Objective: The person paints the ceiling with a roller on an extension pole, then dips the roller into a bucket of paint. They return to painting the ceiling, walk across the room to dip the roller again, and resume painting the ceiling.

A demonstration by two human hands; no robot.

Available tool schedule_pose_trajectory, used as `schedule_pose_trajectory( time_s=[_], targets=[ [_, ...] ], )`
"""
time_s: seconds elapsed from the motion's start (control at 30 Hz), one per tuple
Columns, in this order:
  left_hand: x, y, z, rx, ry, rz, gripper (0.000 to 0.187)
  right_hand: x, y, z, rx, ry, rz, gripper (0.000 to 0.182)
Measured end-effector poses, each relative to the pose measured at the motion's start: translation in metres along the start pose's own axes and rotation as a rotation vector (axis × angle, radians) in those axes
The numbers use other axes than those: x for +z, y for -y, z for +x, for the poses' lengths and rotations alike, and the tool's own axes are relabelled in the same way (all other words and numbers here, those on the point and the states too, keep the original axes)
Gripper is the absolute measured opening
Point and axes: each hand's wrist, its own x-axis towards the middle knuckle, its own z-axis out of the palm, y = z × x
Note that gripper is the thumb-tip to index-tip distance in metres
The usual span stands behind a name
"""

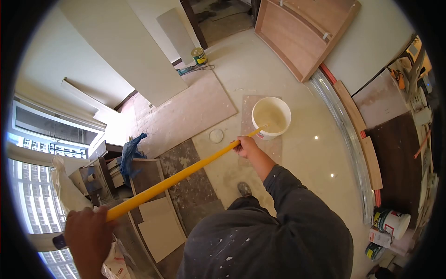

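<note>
A long yellow pole [176, 177] runs slantwise across the view, from the lower left up to a white bucket [288, 116] on the floor. Near the pole's dark end, my left hand [88, 235] is wrapped round it at the lower left. My right hand [245, 147] grips the pole close to the bucket, just outside its rim. The pole's far tip reaches over the rim into the bucket; what is on the tip cannot be made out. The bucket stands on a thin board [251, 103]. Beside it, a round white lid [216, 136] lies on the floor.
A yellow-green can [199, 56] and a blue tool [186, 70] are near the wall. A wooden panel [297, 37] leans at the upper right, above long metal strips [346, 125]. Tubs [392, 223] stand at the lower right. Boards and blue cloth [131, 156] are at left.
</note>
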Motion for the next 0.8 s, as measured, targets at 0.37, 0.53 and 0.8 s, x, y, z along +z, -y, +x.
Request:
schedule_pose_trajectory(
  time_s=[0.37,0.53,0.8],
  targets=[
    [0.001,0.012,0.011,-0.014,-0.078,-0.043,0.037,0.009,-0.007,0.006,0.080,0.063,0.029,0.017],
    [0.015,0.017,0.006,-0.044,-0.083,-0.107,0.037,0.008,-0.004,0.003,0.059,0.048,0.037,0.017],
    [0.068,0.051,-0.044,-0.178,-0.114,-0.223,0.032,0.009,-0.031,-0.015,0.127,0.152,0.013,0.018]
  ],
)
